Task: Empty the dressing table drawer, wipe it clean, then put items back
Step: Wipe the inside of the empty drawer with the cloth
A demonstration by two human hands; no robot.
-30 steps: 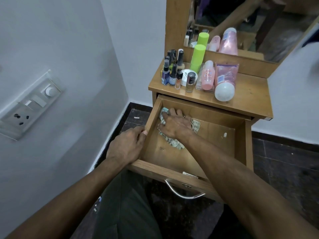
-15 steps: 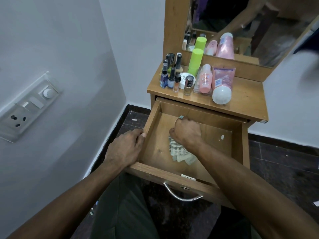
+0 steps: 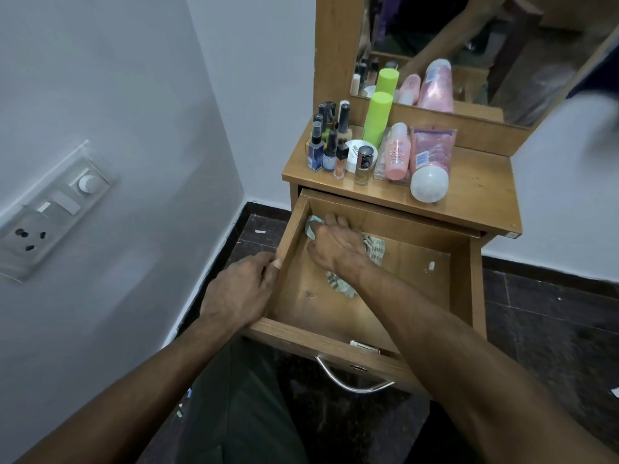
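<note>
The wooden drawer of the dressing table stands pulled out. Inside it, my right hand presses a patterned pale green cloth against the floor at the back left corner; the cloth shows on both sides of the hand. My left hand grips the drawer's left side wall, thumb over the rim. A small white speck lies on the drawer floor at the right. Several cosmetics stand on the table top: a green bottle, a pink bottle, a pink tube and small dark bottles.
A mirror rises behind the table top. A white wall with a switch and socket panel is close on the left. The floor is dark tile. A metal handle hangs on the drawer front near my legs.
My right hand has slid the cloth from the middle of the drawer floor back to the far left corner. My left hand keeps its grip on the drawer's side.
</note>
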